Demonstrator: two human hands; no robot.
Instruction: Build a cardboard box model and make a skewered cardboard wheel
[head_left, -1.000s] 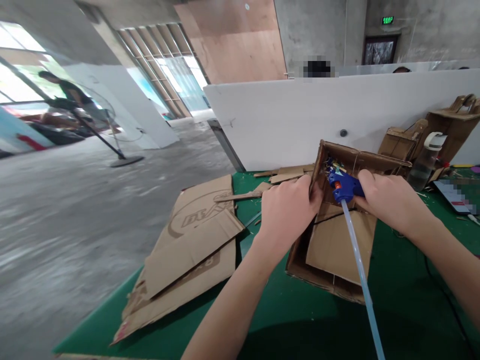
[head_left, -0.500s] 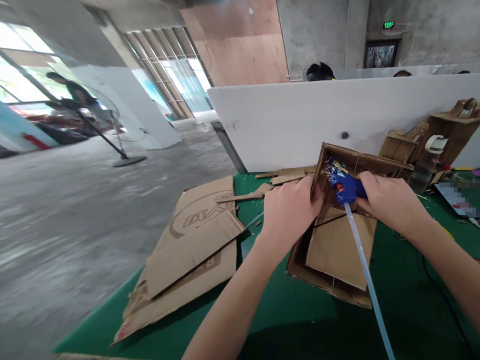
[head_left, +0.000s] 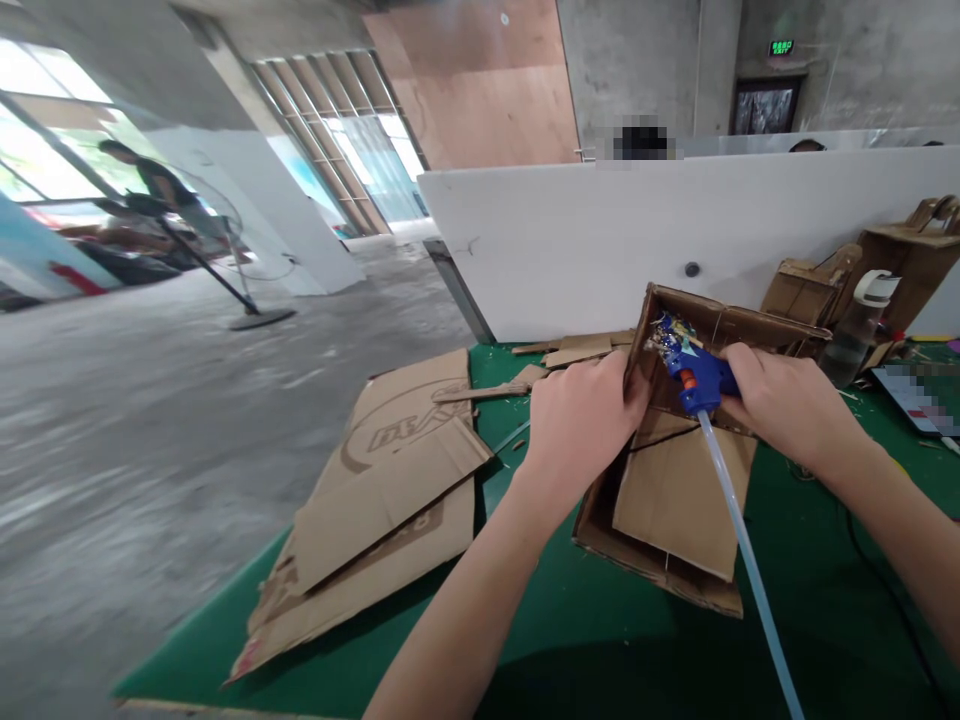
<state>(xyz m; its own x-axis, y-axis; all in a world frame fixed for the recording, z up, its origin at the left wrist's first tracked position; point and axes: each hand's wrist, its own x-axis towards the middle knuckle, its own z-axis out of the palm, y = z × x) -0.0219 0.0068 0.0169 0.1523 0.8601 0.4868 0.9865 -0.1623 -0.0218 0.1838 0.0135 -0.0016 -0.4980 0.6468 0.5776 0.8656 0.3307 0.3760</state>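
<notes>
An open cardboard box (head_left: 660,578) with a flat inner panel (head_left: 686,495) stands tilted on the green table. My left hand (head_left: 581,420) is closed on the box's left wall, fingertips over its edge. In my right hand (head_left: 776,395) is a blue glue gun (head_left: 699,375), its nozzle end inside the upper left corner of the box. Dried glue and scraps cover that end. A long translucent glue stick (head_left: 750,560) sticks out of the gun's back toward the front edge of the view.
Flat cardboard sheets (head_left: 390,490) lie left of my left forearm, with cardboard strips (head_left: 581,350) behind. A bottle (head_left: 859,325), a tablet (head_left: 911,400) and cardboard models (head_left: 810,290) stand or lie at the right. A white partition (head_left: 562,250) borders the back.
The glue gun in my right hand has shifted and turned slightly, and the rear of its glue stick has swung a little to the right. My left hand keeps its hold on the box.
</notes>
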